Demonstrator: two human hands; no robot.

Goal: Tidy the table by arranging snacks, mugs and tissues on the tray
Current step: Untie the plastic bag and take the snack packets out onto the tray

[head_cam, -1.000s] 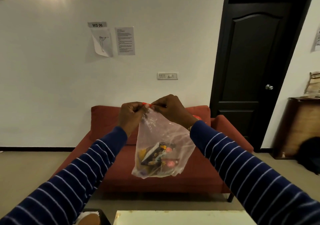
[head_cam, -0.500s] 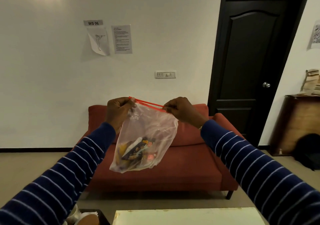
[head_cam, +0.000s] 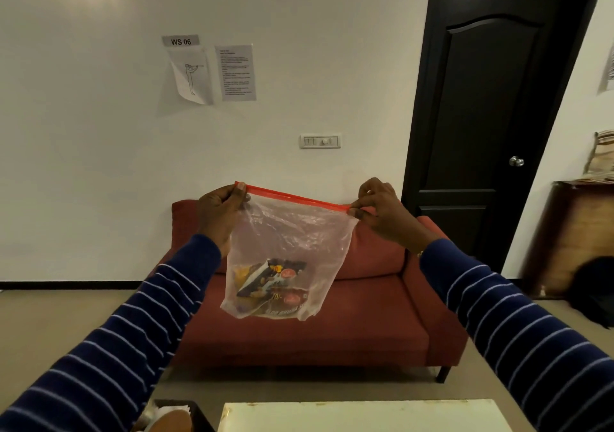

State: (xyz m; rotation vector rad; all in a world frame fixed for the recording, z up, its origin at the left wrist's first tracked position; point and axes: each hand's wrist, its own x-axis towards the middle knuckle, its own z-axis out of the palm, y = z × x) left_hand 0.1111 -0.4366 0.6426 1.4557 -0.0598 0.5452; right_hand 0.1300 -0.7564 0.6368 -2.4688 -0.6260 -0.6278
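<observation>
Clear plastic zip bag [head_cam: 292, 252] with snack packets [head_cam: 270, 285] hangs midair over red sofa [head_cam: 362, 315], above table's far edge [head_cam: 358, 406]; left hand [head_cam: 219, 212], right hand [head_cam: 382, 212] pinch red zip strip [head_cam: 295, 196] corners; hands wider apart than before, strip now taut

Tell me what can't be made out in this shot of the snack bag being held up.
Head view only:
- Tray: cut off by the bottom edge and behind the left sleeve; its contents unclear.
- Table: only its far strip shows.
- Snack packets: crumpled behind the zip bag film; count and names unreadable.
- Zip strip: sealed or not, cannot tell; left hand and right hand pinch its ends.
- Wall sheet: print too small.
</observation>
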